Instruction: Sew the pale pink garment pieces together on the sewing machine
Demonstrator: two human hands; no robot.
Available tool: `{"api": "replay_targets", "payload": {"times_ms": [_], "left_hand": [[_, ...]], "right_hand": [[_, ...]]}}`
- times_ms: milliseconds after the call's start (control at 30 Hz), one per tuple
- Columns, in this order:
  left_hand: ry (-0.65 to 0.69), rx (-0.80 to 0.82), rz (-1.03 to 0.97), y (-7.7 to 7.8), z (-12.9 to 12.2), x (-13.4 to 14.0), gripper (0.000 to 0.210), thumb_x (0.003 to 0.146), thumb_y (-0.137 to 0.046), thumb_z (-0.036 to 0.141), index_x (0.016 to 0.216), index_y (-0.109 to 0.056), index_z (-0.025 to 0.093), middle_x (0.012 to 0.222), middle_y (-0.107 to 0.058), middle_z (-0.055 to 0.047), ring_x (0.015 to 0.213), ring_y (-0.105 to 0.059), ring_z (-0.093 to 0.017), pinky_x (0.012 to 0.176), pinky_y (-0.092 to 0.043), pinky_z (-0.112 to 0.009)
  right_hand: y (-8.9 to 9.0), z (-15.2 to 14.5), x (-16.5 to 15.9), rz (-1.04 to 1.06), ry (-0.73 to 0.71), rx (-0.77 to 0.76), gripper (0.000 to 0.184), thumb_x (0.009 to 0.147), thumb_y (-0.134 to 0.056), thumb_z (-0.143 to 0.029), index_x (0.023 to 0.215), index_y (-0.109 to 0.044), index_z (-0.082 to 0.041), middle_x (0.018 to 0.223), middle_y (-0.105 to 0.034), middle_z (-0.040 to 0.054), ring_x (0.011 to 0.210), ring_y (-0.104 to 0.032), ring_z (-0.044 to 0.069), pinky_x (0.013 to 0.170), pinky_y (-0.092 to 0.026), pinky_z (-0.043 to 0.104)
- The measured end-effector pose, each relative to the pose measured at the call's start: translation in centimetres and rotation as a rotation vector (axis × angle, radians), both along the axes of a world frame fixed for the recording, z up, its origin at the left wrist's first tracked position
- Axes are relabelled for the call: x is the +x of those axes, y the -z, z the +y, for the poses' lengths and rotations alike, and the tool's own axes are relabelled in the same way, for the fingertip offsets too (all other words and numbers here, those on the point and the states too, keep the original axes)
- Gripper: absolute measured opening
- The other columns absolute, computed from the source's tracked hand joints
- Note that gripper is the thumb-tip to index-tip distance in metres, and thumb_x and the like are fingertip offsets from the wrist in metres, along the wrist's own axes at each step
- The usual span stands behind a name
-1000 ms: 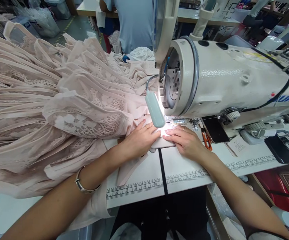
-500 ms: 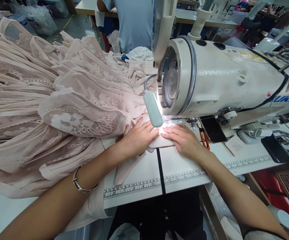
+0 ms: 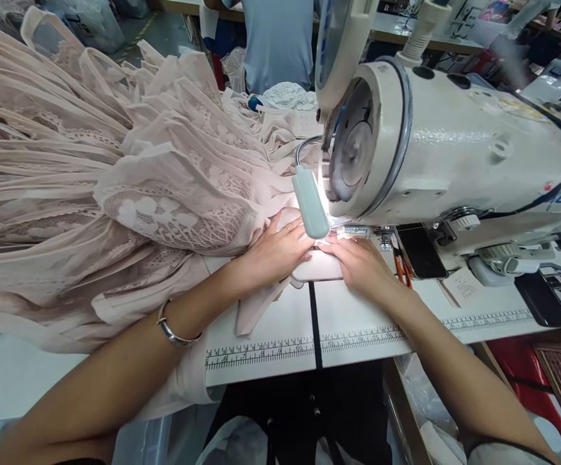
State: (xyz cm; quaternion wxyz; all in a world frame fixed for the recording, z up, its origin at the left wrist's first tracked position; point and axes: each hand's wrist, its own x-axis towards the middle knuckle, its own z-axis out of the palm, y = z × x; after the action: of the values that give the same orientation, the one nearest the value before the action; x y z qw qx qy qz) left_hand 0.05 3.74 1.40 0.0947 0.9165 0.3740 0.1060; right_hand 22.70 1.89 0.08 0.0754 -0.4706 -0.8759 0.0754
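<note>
My left hand (image 3: 279,253) lies palm down, fingers stretched out, on pale pink lace fabric (image 3: 287,216) beside the sewing machine (image 3: 450,152). My right hand (image 3: 360,263) rests opposite, its fingers laid flat and pointing left toward the left fingertips. Between and below the fingertips shows a pale, round-cornered plate (image 3: 322,266). The needle area is hidden behind a small green lamp (image 3: 312,203) and its glare, so the exact edge under my fingers cannot be made out. A fabric strip (image 3: 256,307) hangs below my left hand.
A large heap of pink lace garments (image 3: 178,194) fills the left side. Orange-handled scissors (image 3: 401,266), a dark phone (image 3: 423,250) and a paper note (image 3: 462,284) lie right of my hand. A ruler strip (image 3: 261,354) marks the table edge. A person in a blue shirt (image 3: 278,48) is beyond.
The view has shifted, moving the machine rightward in the picture. Both hands stay on the work with fingers flat, and the fingertips sit slightly closer together.
</note>
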Motion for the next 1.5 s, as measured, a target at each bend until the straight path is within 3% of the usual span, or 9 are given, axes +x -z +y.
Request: {"api": "replay_targets", "payload": {"times_ms": [433,600,700,867,967,1067,1167,1300,1500], "left_hand": [[-0.109,-0.062,0.006,-0.2,0.1,0.6,0.025,0.102,-0.049,0.031,0.125,-0.055,0.021,0.147,-0.054,-0.008,0.146,-0.036,-0.032,0.122,-0.018,-0.06],[-0.226,0.007,-0.014,0.9,-0.4,1.0,0.031,0.1,-0.053,0.037,0.128,-0.055,0.023,0.146,-0.052,-0.01,0.146,-0.031,-0.038,0.114,-0.03,-0.061],[-0.267,0.082,0.021,1.3,-1.0,1.4,0.03,0.1,-0.05,0.03,0.126,-0.058,0.017,0.129,-0.06,-0.016,0.133,-0.044,-0.04,0.105,-0.039,-0.059],[-0.074,0.217,0.119,1.0,-1.4,1.8,0.041,0.098,-0.029,0.006,0.108,-0.068,0.012,0.087,-0.067,-0.012,0.094,-0.064,-0.029,0.098,-0.043,-0.056],[-0.182,0.18,0.072,1.1,-1.1,1.7,0.032,0.102,-0.042,0.026,0.118,-0.064,0.009,0.099,-0.07,-0.015,0.113,-0.059,-0.034,0.109,-0.036,-0.059],[-0.296,0.051,-0.014,1.7,-0.7,1.5,0.051,0.099,-0.051,0.047,0.135,-0.052,0.01,0.131,-0.062,-0.018,0.143,-0.032,-0.042,0.111,-0.033,-0.063],[-0.309,-0.033,-0.053,2.2,-0.5,1.3,0.055,0.099,-0.049,0.05,0.141,-0.047,0.014,0.147,-0.051,-0.018,0.15,-0.017,-0.044,0.112,-0.031,-0.065],[-0.273,-0.038,-0.028,2.2,-0.3,1.2,0.053,0.1,-0.047,0.048,0.141,-0.046,0.013,0.144,-0.053,-0.018,0.15,-0.021,-0.039,0.119,-0.023,-0.062],[-0.177,0.069,-0.052,2.3,-0.3,1.2,0.046,0.103,-0.038,0.043,0.139,-0.046,0.015,0.13,-0.064,-0.011,0.143,-0.039,-0.03,0.126,-0.003,-0.054]], "right_hand": [[0.2,-0.2,0.1,-0.049,-0.1,0.106,0.055,0.091,-0.027,-0.002,0.136,-0.058,-0.013,0.134,-0.065,0.015,0.124,-0.058,0.026,0.104,-0.048,0.047],[0.0,-0.2,-0.1,-0.073,-0.012,0.047,0.05,0.091,-0.027,-0.002,0.126,-0.061,-0.015,0.13,-0.067,0.0137,0.122,-0.059,0.026,0.103,-0.045,0.045],[-0.1,0.0,-0.5,-0.101,0.058,0.001,0.052,0.088,-0.031,-0.003,0.13,-0.058,-0.014,0.12,-0.069,0.0156,0.113,-0.062,0.029,0.094,-0.048,0.044],[-0.1,1.0,-1.0,-0.192,0.224,-0.047,0.045,0.087,-0.039,-0.009,0.125,-0.062,-0.013,0.094,-0.07,0.0151,0.085,-0.063,0.03,0.073,-0.047,0.04],[-0.1,1.2,-0.7,-0.149,0.184,0.002,0.038,0.088,-0.038,-0.009,0.11,-0.068,-0.017,0.082,-0.068,0.0111,0.078,-0.059,0.026,0.072,-0.045,0.037],[-0.2,0.8,-0.5,-0.12,0.111,0.042,0.037,0.089,-0.035,-0.008,0.098,-0.068,-0.021,0.087,-0.069,0.01,0.076,-0.057,0.025,0.07,-0.045,0.038],[-0.2,0.1,-0.4,-0.141,0.109,0.1,0.041,0.089,-0.035,-0.008,0.108,-0.069,-0.02,0.099,-0.071,0.0116,0.084,-0.06,0.027,0.077,-0.047,0.041],[0.3,-0.3,-0.2,-0.14,0.1,0.169,0.05,0.089,-0.035,-0.006,0.125,-0.067,-0.018,0.114,-0.072,0.0124,0.097,-0.063,0.03,0.091,-0.049,0.046],[0.9,-0.1,0.7,-0.038,0.04,0.2,0.055,0.087,-0.036,-0.004,0.127,-0.068,-0.024,0.125,-0.072,0.0048,0.112,-0.064,0.026,0.098,-0.051,0.044]]}}
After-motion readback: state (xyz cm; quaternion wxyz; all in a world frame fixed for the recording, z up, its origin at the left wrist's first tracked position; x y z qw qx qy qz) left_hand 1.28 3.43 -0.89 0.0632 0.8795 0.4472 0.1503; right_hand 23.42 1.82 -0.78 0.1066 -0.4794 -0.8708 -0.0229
